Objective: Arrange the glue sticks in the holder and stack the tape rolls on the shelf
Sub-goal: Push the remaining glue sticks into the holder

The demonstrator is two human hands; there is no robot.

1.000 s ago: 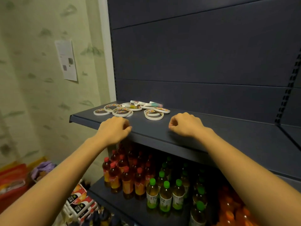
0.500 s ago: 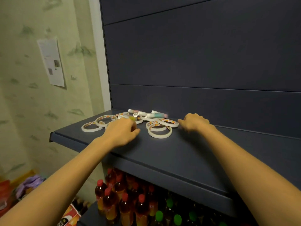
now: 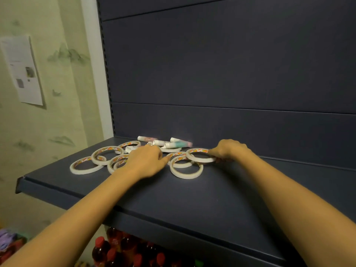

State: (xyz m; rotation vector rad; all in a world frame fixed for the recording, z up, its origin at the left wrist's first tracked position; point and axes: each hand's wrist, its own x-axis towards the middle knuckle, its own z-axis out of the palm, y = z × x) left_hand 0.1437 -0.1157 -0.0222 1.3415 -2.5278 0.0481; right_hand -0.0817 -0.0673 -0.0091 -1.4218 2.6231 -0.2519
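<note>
Lying scattered on the dark blue metal shelf [image 3: 212, 191], thin white tape rolls [image 3: 86, 171] surround the left hand [image 3: 147, 160], its fingers curled and its hold unclear. Behind it lie white-capped glue sticks [image 3: 173, 145]. The right hand [image 3: 229, 151] pinches one white tape ring [image 3: 200, 160].

Both forearms stretch forward; left hand [image 3: 146, 160] lies palm-down, fingers loosely curled, right hand [image 3: 230, 151] knuckles-up, fingers bent.

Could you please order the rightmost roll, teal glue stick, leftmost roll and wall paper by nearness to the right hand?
1. Rightmost roll, held by the right hand.
2. Teal glue stick, behind, leftward.
3. Leftmost roll, left end of shelf.
4. Wall paper, beyond the shelf, upper left.
</note>
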